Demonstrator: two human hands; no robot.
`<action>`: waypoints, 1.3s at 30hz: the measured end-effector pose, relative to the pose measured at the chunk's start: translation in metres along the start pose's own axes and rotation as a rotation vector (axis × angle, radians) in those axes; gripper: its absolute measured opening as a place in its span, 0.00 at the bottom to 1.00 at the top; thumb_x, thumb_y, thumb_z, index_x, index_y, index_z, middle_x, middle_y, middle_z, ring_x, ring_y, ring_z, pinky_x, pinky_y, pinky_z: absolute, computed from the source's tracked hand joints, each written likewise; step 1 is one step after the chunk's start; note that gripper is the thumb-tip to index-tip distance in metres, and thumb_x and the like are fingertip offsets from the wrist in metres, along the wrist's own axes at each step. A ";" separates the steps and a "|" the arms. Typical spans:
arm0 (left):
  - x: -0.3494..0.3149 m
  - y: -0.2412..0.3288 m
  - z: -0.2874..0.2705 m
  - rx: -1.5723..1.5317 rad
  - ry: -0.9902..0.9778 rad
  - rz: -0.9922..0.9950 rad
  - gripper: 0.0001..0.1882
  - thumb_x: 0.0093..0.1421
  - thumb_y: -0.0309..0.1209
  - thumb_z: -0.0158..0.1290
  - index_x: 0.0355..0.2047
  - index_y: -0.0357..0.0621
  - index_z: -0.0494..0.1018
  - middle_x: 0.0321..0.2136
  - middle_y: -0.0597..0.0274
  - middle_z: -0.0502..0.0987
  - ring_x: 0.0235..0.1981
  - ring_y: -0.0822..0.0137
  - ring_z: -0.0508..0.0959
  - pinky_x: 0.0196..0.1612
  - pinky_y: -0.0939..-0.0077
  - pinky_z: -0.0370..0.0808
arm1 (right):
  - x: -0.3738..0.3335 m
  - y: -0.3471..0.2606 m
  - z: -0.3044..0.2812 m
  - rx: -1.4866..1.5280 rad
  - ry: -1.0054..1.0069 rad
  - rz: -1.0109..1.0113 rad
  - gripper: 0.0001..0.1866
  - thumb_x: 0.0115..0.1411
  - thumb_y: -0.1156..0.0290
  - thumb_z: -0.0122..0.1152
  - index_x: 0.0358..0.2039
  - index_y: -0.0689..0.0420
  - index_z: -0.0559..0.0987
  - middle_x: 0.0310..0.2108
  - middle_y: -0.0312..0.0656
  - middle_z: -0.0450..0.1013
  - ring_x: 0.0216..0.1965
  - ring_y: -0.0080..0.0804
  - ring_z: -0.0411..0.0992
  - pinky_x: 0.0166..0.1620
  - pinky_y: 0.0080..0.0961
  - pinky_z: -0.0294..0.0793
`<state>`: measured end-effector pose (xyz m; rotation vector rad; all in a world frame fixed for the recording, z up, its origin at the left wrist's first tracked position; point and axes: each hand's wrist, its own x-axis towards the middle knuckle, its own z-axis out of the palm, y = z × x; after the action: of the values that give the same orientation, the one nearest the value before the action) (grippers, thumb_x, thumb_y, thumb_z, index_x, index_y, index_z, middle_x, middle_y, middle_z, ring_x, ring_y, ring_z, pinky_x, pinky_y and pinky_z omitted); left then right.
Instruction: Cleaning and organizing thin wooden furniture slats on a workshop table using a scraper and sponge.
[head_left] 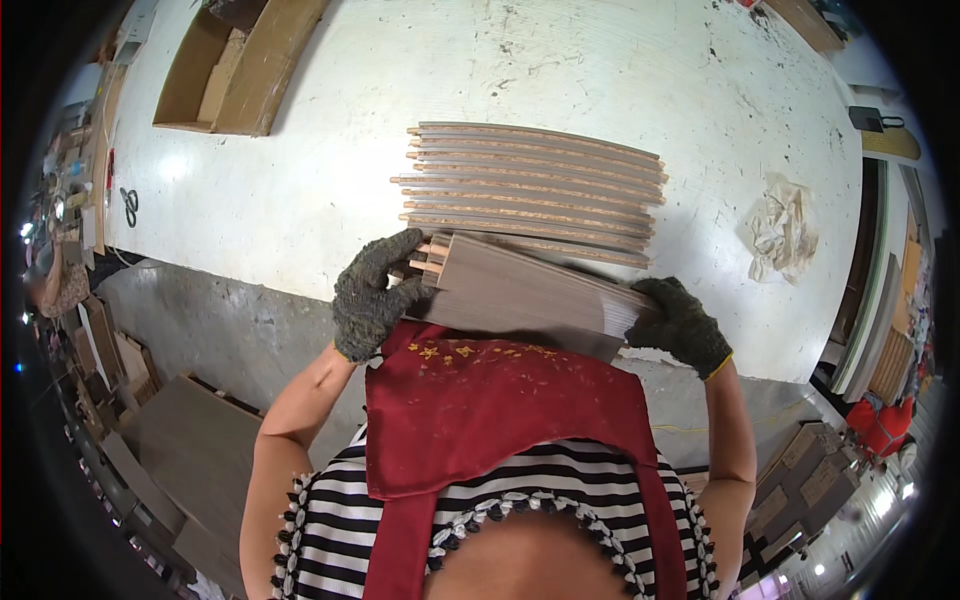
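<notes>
Several grey wood-grain boards (530,290) are held together, tilted, at the table's near edge in front of my apron. Wooden dowels (427,257) stick out of their left end. My left hand (375,300), in a dark knitted glove, grips that end near the dowels. My right hand (682,328), gloved alike, is closed round the right end, its fingertips partly hidden. Just beyond lies a row of similar narrow boards (535,187) standing on edge, side by side, with raw particleboard edges and short dowels at the ends.
The white worktable (500,60) carries an open cardboard box (225,80) at the far left, scissors (130,206) by the left edge and crumpled whitish paper or plastic (782,228) at the right. Board stacks stand on the floor at left (195,440) and right (810,485).
</notes>
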<state>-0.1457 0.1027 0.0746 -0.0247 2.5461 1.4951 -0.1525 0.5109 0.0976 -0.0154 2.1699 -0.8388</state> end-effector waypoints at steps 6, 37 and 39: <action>-0.004 0.002 -0.005 0.088 -0.045 -0.057 0.35 0.45 0.23 0.68 0.56 0.40 0.70 0.49 0.57 0.75 0.49 0.65 0.74 0.53 0.71 0.72 | 0.001 0.008 0.009 -0.218 0.184 -0.302 0.36 0.38 0.64 0.79 0.50 0.57 0.74 0.44 0.46 0.72 0.47 0.42 0.72 0.49 0.35 0.73; 0.190 -0.037 -0.022 -0.284 -0.136 0.093 0.24 0.59 0.17 0.49 0.56 0.42 0.69 0.53 0.56 0.74 0.54 0.64 0.73 0.56 0.70 0.72 | 0.161 -0.034 -0.113 -0.276 0.361 -0.347 0.28 0.54 0.54 0.66 0.55 0.47 0.75 0.55 0.42 0.71 0.60 0.43 0.63 0.62 0.37 0.63; 0.189 -0.031 -0.027 -0.315 -0.150 0.036 0.23 0.60 0.22 0.49 0.58 0.42 0.69 0.53 0.56 0.73 0.53 0.64 0.74 0.57 0.69 0.72 | 0.159 -0.024 -0.105 -0.225 0.334 -0.328 0.27 0.57 0.51 0.63 0.55 0.46 0.75 0.55 0.43 0.71 0.60 0.45 0.63 0.62 0.39 0.62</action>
<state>-0.3318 0.0792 0.0284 0.0868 2.1862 1.8223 -0.3399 0.5079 0.0530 -0.3770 2.6148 -0.8159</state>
